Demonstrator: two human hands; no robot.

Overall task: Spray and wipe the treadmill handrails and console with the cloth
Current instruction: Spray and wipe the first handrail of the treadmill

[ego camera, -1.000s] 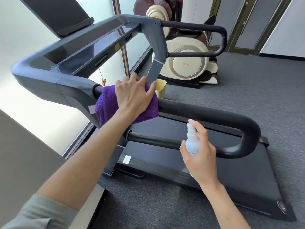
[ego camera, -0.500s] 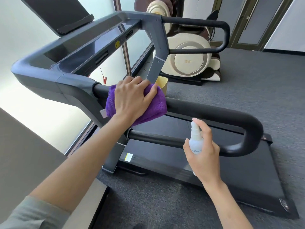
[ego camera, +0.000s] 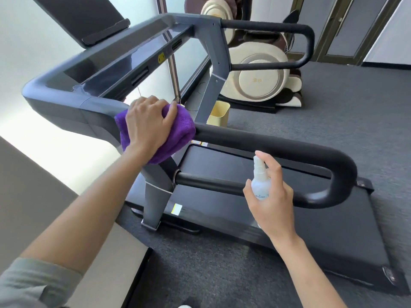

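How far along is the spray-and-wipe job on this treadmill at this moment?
Done: nothing can be confirmed. In hand: the left hand presses the purple microfibre cloth around the near black padded handrail at its console end; the right hand holds the small white spray bottle. Left: the rest of that rail, the far black handrail, and the grey console.

Fuzzy purple cloth (ego camera: 178,130) lies on a matt black padded handrail (ego camera: 278,143). Beside the handrail: smooth grey plastic frame (ego camera: 66,103), glossy dark console (ego camera: 133,56), translucent plastic bottle (ego camera: 260,185), rough grey carpet (ego camera: 333,107).
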